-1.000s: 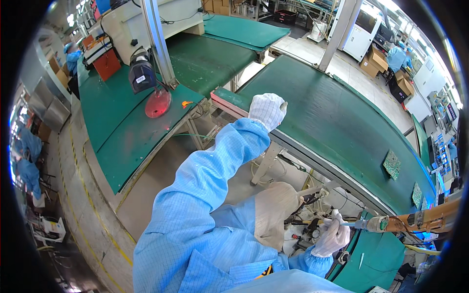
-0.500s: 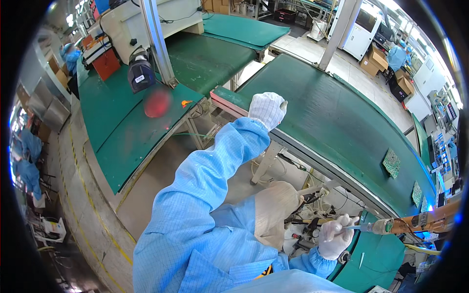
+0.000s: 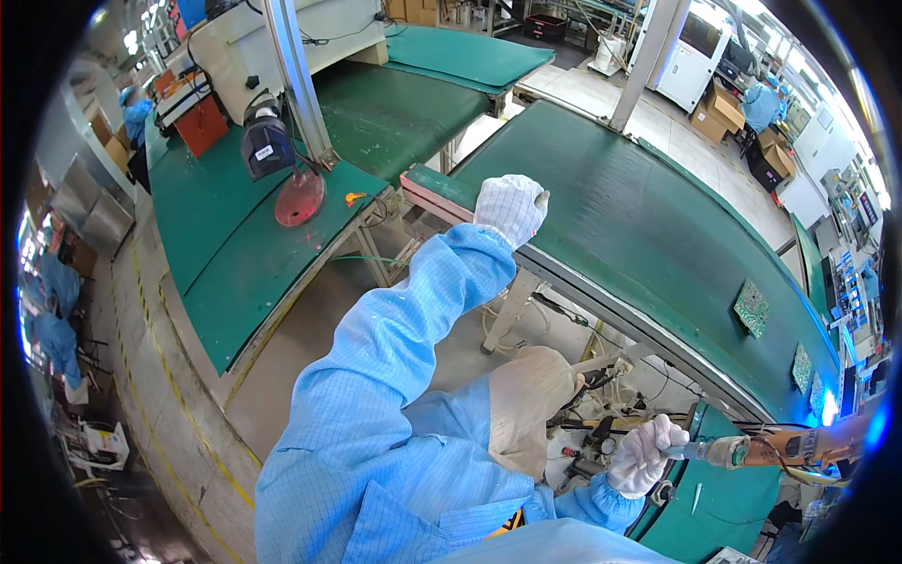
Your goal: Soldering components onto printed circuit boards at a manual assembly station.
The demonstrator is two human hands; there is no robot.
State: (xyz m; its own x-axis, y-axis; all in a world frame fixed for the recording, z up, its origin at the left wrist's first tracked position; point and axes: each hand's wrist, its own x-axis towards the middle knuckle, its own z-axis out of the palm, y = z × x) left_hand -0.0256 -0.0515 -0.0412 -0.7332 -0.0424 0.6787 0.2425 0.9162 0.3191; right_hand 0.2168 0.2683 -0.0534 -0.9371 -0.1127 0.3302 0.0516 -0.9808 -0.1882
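Observation:
My left hand point(image 3: 512, 209), in a white glove, is closed in a fist at the near edge of the green conveyor belt point(image 3: 611, 216). A small dark tip shows by its fingers, but I cannot make out what it is. My right hand point(image 3: 641, 458), also gloved, is low at the right with its fingers curled round the bluish-grey end of a tan tube-shaped tool point(image 3: 799, 444). That tool reaches in from the right over a green mat point(image 3: 722, 493). Several green circuit boards point(image 3: 752, 308) lie toward the belt's right end.
At left, a green table point(image 3: 230, 273) bears a round red thing point(image 3: 301, 198) beneath a dark hanging device point(image 3: 267, 146). A metal post point(image 3: 299, 85) rises beside it. Cables and fittings point(image 3: 587, 451) lie under the belt. Other people point(image 3: 56, 343) in blue are farther off.
My right hand has turned slightly, and the tan tool has shifted and now meets its fingers at a thicker end. The red thing looks sharper. My left hand has hardly moved.

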